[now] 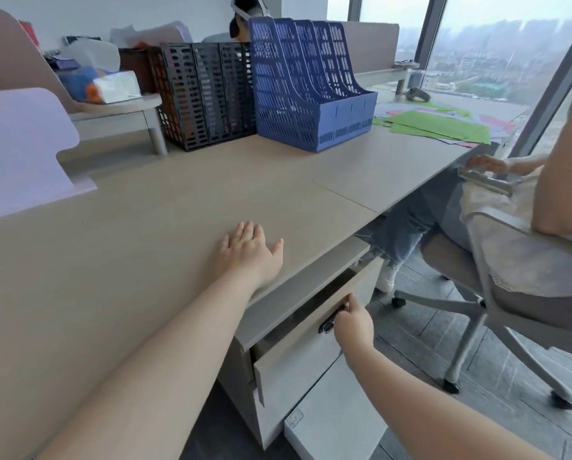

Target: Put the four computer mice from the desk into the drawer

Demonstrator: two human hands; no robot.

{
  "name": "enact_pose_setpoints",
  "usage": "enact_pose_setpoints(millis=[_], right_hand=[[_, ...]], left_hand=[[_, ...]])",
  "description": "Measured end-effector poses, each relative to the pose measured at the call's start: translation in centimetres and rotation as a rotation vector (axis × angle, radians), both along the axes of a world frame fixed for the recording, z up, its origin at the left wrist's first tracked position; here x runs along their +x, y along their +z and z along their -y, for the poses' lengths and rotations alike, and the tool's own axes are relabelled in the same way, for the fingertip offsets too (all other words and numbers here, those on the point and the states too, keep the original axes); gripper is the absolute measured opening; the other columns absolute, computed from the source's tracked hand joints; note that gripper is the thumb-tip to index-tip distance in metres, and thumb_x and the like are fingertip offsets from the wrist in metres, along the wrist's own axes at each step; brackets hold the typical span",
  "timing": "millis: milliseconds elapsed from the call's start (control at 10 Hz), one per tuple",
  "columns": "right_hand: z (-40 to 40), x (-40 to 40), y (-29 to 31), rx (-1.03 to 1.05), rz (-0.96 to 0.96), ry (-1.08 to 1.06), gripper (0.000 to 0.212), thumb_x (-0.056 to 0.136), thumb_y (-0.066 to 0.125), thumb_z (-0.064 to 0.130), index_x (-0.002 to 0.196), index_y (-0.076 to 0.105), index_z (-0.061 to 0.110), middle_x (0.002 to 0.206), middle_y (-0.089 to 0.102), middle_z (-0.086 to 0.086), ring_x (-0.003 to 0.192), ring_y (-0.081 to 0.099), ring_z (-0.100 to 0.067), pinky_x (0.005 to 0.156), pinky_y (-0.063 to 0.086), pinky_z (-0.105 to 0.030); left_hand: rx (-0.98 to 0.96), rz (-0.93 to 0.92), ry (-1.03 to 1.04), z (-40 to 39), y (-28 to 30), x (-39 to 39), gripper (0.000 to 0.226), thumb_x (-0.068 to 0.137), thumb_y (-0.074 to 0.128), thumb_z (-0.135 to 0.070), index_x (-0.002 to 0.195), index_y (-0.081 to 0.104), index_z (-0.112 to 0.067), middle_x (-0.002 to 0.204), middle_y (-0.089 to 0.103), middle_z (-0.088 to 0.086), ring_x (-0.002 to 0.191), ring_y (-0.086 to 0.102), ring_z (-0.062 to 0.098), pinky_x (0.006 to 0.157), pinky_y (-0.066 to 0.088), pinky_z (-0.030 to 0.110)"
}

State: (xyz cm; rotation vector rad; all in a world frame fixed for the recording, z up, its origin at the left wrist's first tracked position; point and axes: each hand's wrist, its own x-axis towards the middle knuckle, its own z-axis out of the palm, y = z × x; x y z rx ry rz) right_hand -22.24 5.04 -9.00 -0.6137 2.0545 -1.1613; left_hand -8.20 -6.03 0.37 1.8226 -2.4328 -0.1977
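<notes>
Your left hand [249, 249] lies flat on the desk [165, 207] in the middle of the frame, palm down, the fingers spread open and holding nothing. Your right hand [352, 322] is lower, at the lower centre right of the frame, and its fingers are closed around the dark handle [331, 322] on the front of the drawer [297, 353]. The drawer is under the desk edge and stands a little open, so a dark narrow gap shows along its top. What is inside the gap I cannot tell, it is too dark. No computer mouse is visible on the part of the desk that the camera shows, so where the mice are I cannot say from this view. At the back of the desk, in the upper centre of the frame, a black file rack [205, 94] stands just beside a blue file rack [311, 84]. In the upper right, green paper sheets [440, 126] lie on the desk near the window [497, 44]. At the right side of the frame another person sits on a grey office chair [497, 283], well apart from your hands. In the upper left, a tissue pack [117, 86] lies on a raised shelf [118, 109].
</notes>
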Motion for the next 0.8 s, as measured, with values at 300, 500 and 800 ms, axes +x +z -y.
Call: enact_pose_setpoints(millis=[300, 500, 800], right_hand=[[2.3, 1.4, -1.5, 0.002, -0.064, 0.102, 0.068, 0.079, 0.029, -0.007, 0.139, 0.034, 0.022, 0.079, 0.051, -0.007, 0.065, 0.043, -0.022, 0.06, 0.034, -0.032], [2.6, 1.3, -2.3, 0.021, -0.141, 0.127, 0.068, 0.078, 0.03, -0.006, 0.139, 0.034, 0.023, 0.065, 0.037, 0.0, 0.06, 0.038, -0.02, 0.058, 0.034, -0.031], [2.1, -1.2, -1.3, 0.156, -0.377, 0.368, 0.065, 0.088, 0.035, 0.0, 0.148, 0.022, 0.023, 0.117, 0.059, -0.013, 0.102, 0.058, -0.032, 0.083, 0.05, -0.038]], left_hand=[[0.005, -0.007, -0.006, 0.4, -0.4, -0.2, 0.069, 0.096, 0.017, -0.053, 0.152, 0.009, -0.013, 0.162, 0.003, 0.0, 0.148, -0.003, 0.013, 0.121, 0.0, 0.039], [-0.011, -0.022, 0.003, 0.4, -0.6, -0.3, 0.069, 0.096, 0.017, -0.052, 0.152, 0.009, -0.013, 0.162, 0.003, 0.0, 0.148, -0.003, 0.013, 0.12, 0.0, 0.039], [-0.009, -0.022, 0.0, 0.2, -0.2, -0.3, 0.068, 0.096, 0.016, -0.053, 0.152, 0.01, -0.013, 0.162, 0.003, 0.0, 0.148, -0.001, 0.013, 0.12, 0.0, 0.038]])
